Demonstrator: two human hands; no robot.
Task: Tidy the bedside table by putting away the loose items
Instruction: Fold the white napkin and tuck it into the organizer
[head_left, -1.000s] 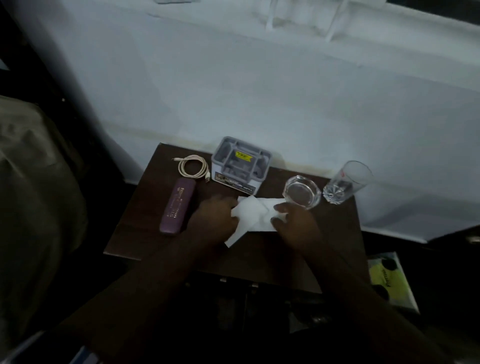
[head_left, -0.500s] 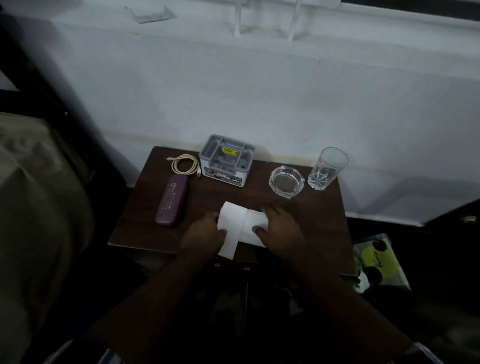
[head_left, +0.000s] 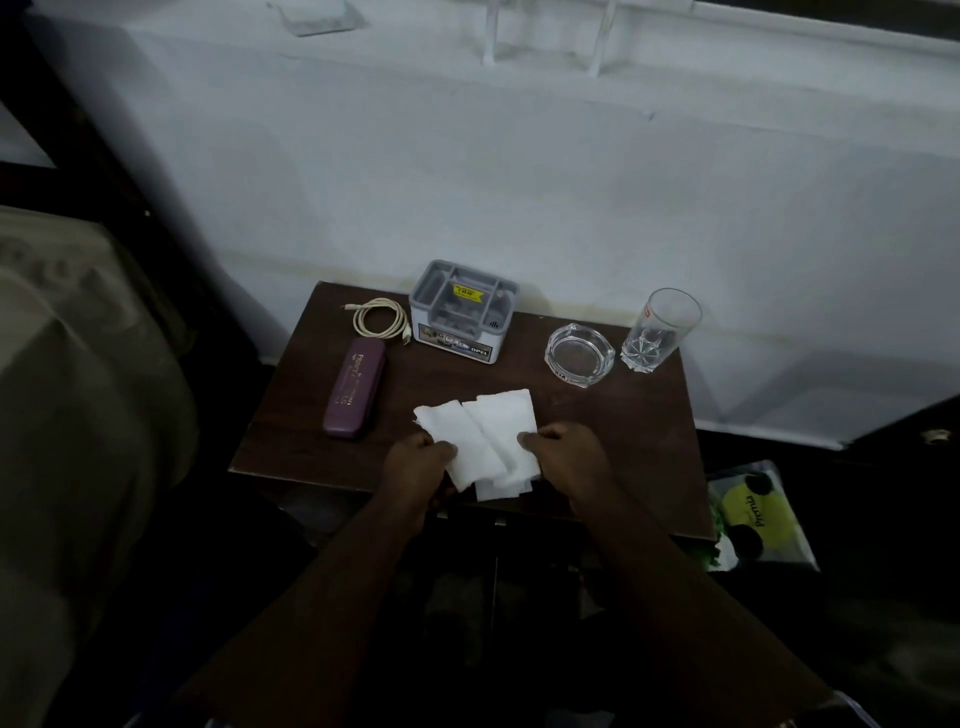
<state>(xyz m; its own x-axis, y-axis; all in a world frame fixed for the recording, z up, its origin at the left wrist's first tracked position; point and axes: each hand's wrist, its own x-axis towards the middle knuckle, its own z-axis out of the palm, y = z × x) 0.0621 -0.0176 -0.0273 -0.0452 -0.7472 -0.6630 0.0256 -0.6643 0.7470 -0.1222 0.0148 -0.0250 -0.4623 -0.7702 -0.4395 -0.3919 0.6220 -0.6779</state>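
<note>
On table front edge, white tissue (head_left: 485, 441) folded, layered; left hand (head_left: 415, 460), right hand (head_left: 566, 449) pinching it

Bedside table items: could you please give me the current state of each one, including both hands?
White tissue: folded in overlapping layers, flat near the table's front edge, held by both hands.
Left hand: grips the tissue's left edge.
Right hand: grips the tissue's right edge.
Grey organizer box: upright, open-topped.
Cream cable: coiled, lying loose.
Purple case: closed, lying flat.
Glass ashtray: upright, looks empty.
Drinking glass: upright, empty.
</note>
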